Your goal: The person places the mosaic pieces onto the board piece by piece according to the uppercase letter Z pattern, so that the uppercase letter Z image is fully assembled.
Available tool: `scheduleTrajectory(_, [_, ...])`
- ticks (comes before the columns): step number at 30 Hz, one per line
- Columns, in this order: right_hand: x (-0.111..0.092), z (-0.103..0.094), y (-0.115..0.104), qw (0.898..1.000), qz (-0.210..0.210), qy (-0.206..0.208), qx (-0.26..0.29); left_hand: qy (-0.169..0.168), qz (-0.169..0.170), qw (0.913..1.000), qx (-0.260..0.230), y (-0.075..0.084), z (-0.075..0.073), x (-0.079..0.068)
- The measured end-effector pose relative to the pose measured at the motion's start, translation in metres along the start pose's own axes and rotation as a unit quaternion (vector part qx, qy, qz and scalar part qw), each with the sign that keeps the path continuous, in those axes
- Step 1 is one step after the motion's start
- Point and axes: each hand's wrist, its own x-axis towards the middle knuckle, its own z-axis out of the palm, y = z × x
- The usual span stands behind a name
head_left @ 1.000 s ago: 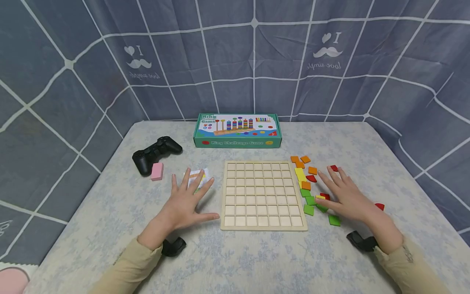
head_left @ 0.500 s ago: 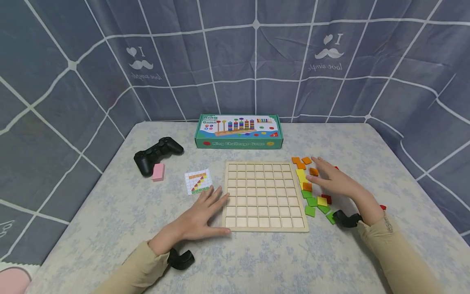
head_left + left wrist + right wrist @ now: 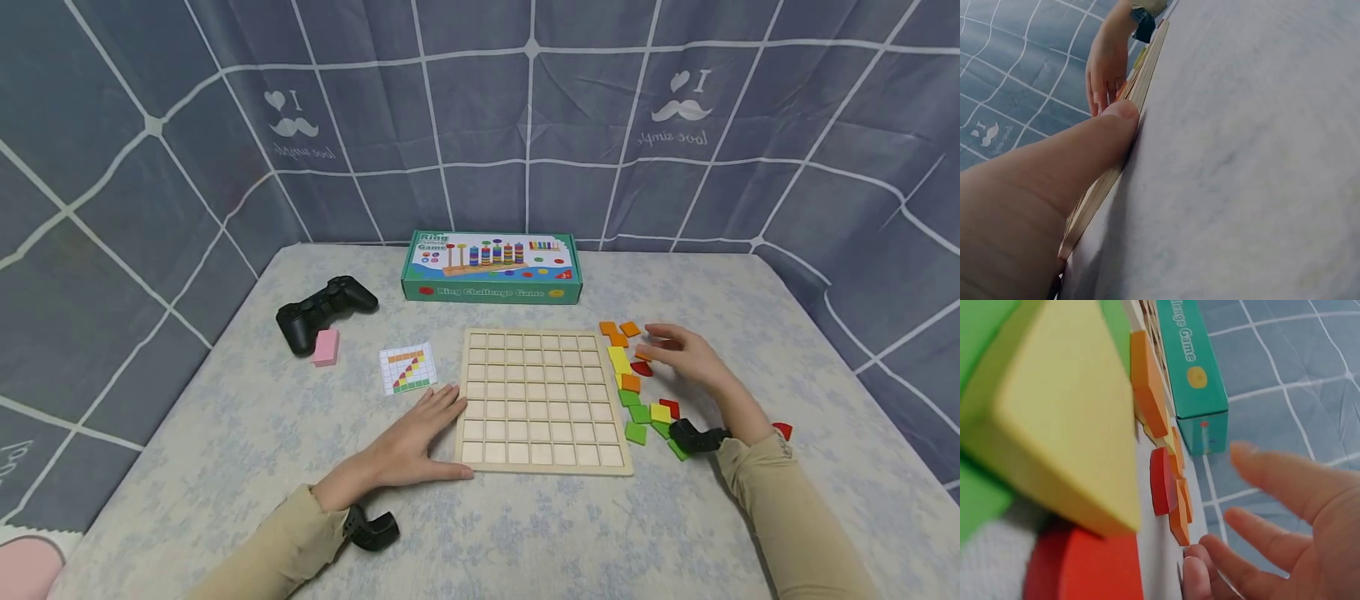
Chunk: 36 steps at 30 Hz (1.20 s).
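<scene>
From the head view, the left hand (image 3: 408, 442) is laid flat, fingers straight, against the left edge of the wooden grid board (image 3: 542, 400) on the counter (image 3: 480, 517). The right hand (image 3: 686, 354) is held over the coloured tiles (image 3: 637, 392) beside the board's right edge, fingers loosely spread (nothing gripped). In the left wrist view, a fingertip (image 3: 1124, 112) is seen touching the board's rim. In the right wrist view, open fingers (image 3: 1272, 481) are seen near an orange tile (image 3: 1179, 519) and a red tile (image 3: 1161, 481).

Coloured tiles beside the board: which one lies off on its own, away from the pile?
The red tile beyond the right sleeve, alone on the table; the others cluster against the wooden board.
</scene>
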Motion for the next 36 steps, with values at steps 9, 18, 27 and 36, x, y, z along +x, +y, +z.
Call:
scheduleTrajectory(9, [0.001, 0.004, 0.009, 0.998, -0.023, 0.041, -0.034, -0.003, 0.002, 0.9999, 0.012, -0.001, -0.002, 0.0])
scheduleTrajectory(18, [0.0, 0.005, 0.011, 0.996, -0.014, 0.066, -0.056, -0.005, 0.0, 0.9999, 0.01, -0.002, -0.001, 0.001])
scheduleTrajectory(27, [-0.001, 0.006, 0.007, 0.997, -0.01, 0.067, -0.038, -0.005, -0.001, 1.0, 0.008, -0.002, -0.002, 0.0])
scheduleTrajectory(36, [-0.001, 0.002, -0.018, 0.999, 0.009, 0.044, 0.022, -0.004, -0.006, 1.0, 0.007, -0.002, -0.002, -0.001])
